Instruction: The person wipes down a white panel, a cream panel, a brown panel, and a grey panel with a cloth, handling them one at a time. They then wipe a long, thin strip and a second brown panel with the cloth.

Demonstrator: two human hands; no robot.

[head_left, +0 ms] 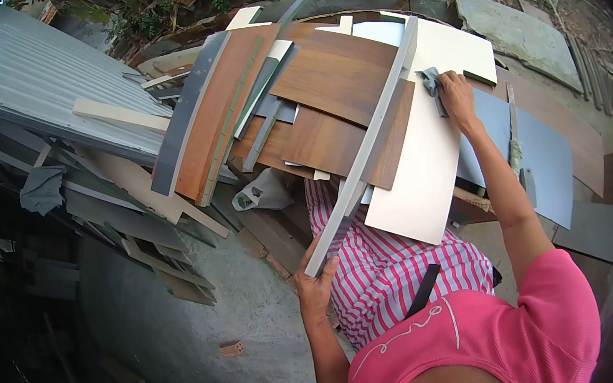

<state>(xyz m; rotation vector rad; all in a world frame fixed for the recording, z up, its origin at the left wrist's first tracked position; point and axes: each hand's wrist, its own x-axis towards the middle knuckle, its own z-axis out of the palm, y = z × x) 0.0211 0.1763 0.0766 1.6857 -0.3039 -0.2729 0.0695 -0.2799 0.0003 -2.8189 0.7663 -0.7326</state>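
My left hand point(315, 283) is closed around the near end of a long, narrow grey strip point(367, 149). The strip slants up and away across the stacked boards. My right hand point(457, 98) pinches a crumpled grey-green cloth point(429, 81) over a cream board point(427, 168), to the right of the strip's far part. Brown wood-grain panels point(333, 72) lie under and to the left of the strip.
More boards lie to the left, including a reddish-brown panel point(221, 102). A white plastic bag point(264, 191) sits below the pile. Grey-blue panels point(482, 141) extend at right. Corrugated metal sheeting point(52, 85) stands at left, and a brick piece point(231, 350) lies on the concrete floor point(192, 323).
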